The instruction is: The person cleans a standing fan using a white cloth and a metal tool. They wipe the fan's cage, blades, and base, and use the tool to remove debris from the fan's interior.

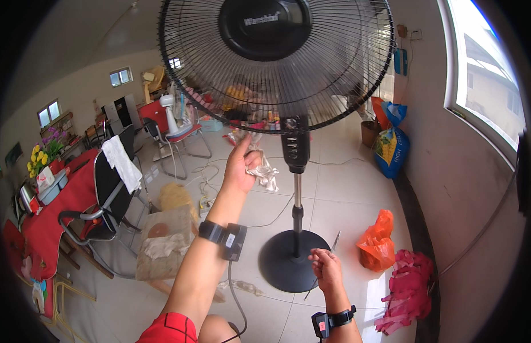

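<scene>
A black pedestal fan stands before me, its round wire grille (265,92) filling the top of the view. My left hand (244,165) is closed around a crumpled, greyish-white cloth rag (265,173), just under the grille's lower rim. Whether the rag touches the wires is unclear. Right of that hand is the fan's control box (296,150) on a metal pole (297,188). Low over the round black base (278,261) is my right hand (327,266), fingers curled. A thin metal rod (336,240) passes behind it; I cannot tell if the fingers grip it.
A wooden stool (162,268) with a white cloth (166,246) stands left, near a black chair (115,184) and a red-covered table (46,227). An orange plastic bag (377,244) and a pink cloth heap (404,291) lie right. Cables (205,184) cross the tiled floor.
</scene>
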